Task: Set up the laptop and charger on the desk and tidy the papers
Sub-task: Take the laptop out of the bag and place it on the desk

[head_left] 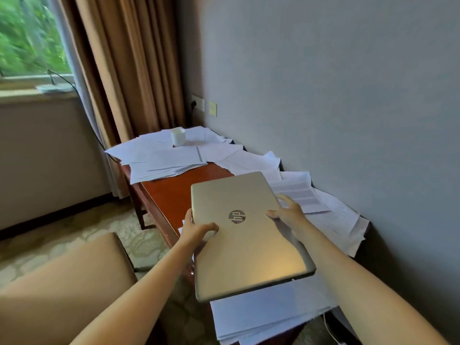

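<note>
Here, in the head view, the closed laptop (246, 235) hangs above the desk (174, 190), the left hand (196, 229) gripping its left edge and the right hand (290, 212) its right edge. Its long axis runs 11 to 5 o'clock; bare wood lies at 10 o'clock, nearer the left hand, papers (164, 155) all around

A tan curtain (129, 70) hangs in the far corner, beside a window (27, 36) at the far left with green leaves outside. Something flat and pale (53, 88) lies on the sill (37, 94), and a black cable (82, 100) runs from there down past the curtain. The grey wall (336, 83) on the right carries a white socket plate (198, 102) and a yellowish one (212, 108) just beside it. Below them stands a white cup (178, 136). Near left there's a beige chair (74, 265) on patterned carpet (139, 235).
</note>
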Demonstrator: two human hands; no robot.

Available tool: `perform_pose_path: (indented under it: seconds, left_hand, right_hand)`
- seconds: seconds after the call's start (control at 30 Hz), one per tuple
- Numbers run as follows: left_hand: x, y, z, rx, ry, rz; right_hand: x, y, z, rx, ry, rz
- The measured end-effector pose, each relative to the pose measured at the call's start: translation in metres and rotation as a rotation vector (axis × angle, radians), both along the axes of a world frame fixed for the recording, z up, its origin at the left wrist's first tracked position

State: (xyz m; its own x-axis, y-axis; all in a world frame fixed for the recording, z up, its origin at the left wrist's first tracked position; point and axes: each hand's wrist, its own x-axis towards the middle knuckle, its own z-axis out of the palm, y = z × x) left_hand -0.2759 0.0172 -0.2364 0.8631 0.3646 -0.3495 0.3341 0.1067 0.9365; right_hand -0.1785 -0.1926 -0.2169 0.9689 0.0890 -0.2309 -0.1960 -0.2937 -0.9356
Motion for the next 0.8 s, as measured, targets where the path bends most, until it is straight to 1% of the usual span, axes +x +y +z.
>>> perform_pose_path:
  seconds: [0.07,0.13,0.33,0.47,0.6,0.8]
  left_hand:
    - [0.001,0.025,-0.001,0.015,-0.011,0.026]
    - [0.003,0.049,-0.003,0.020,-0.009,0.059]
    - [0.008,0.101,-0.016,0.056,0.028,0.081]
    - [0.022,0.121,-0.022,0.059,0.089,0.097]
    - [0.051,0.142,-0.032,0.030,0.176,0.118]
    - [0.118,0.176,-0.053,0.006,0.278,0.126]
  right_hand:
    - [0.003,0.026,-0.004,0.022,-0.004,0.122]
    - [0.006,0.049,-0.006,-0.001,0.001,0.186]
    - [0.026,0.101,-0.016,-0.028,0.022,0.223]
    - [0.054,0.127,-0.025,-0.092,0.022,0.275]
    - [0.093,0.153,-0.035,-0.144,0.043,0.289]
    - [0.160,0.186,-0.056,-0.246,0.173,0.308]
